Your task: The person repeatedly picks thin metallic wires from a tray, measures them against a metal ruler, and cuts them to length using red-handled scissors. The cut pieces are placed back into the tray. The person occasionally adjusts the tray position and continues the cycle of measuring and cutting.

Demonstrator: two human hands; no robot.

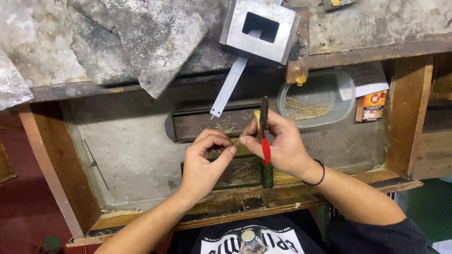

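A dark printed shirt (pixel 254 240) is seen at the bench's near edge. Above it, the left hand (pixel 205 162) is pinched on something too small to tell, while red-handled pliers (pixel 264 134) are gripped by the right hand (pixel 278 143). A clear tub (pixel 346 91) of thin wires (pixel 306 108) is set toward the far right corner.

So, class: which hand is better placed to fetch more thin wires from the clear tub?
Probably the right hand: it is nearer the tub, though it holds pliers. The left hand pinches a wire.
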